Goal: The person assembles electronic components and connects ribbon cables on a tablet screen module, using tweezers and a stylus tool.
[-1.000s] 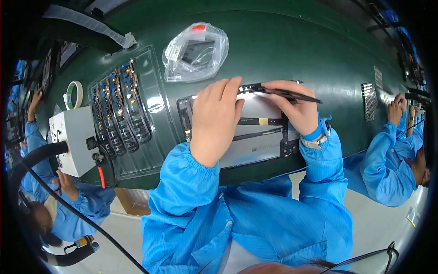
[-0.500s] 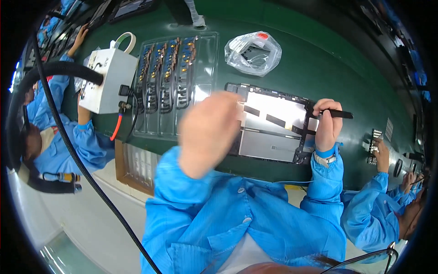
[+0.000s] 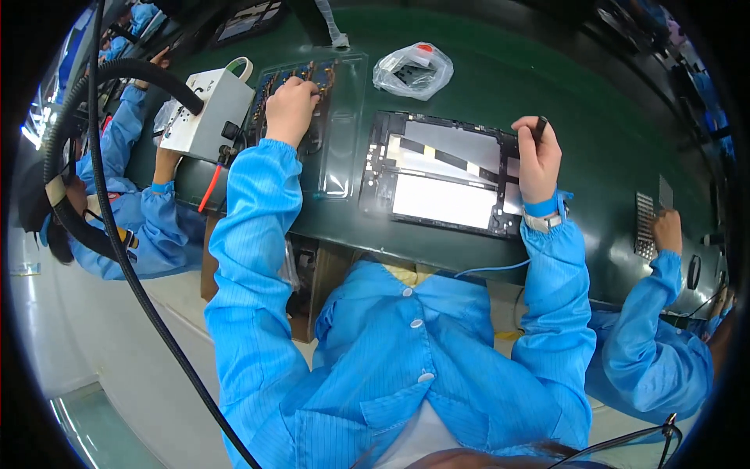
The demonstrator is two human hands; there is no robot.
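My left hand (image 3: pixel 291 111) reaches over a clear plastic tray (image 3: pixel 341 148) at the left, its fingers closed at the rows of small flex cable parts (image 3: pixel 323 78). What the fingertips pinch, if anything, is hidden. In front of me lies an opened tablet housing (image 3: pixel 445 199), black-framed, with pale metal panels inside and a dark strip with light patches slanting across it. At its right edge, my right hand (image 3: pixel 539 162) is closed round a slim black stick-shaped tool (image 3: pixel 541 127), seen nearly end-on.
A clear bag with dark parts (image 3: pixel 412 72) lies beyond the tablet. Left of the tray stands a white box (image 3: pixel 205 113) with a thick black hose (image 3: pixel 129 70) and a tape roll behind it. A black cable (image 3: pixel 129 270) hangs across the left side. Co-workers sit at both sides.
My left hand has moved from the tablet's left edge up and left to the tray. My right hand stays at the tablet's right edge, its black tool now turned more upright. The view has shifted.
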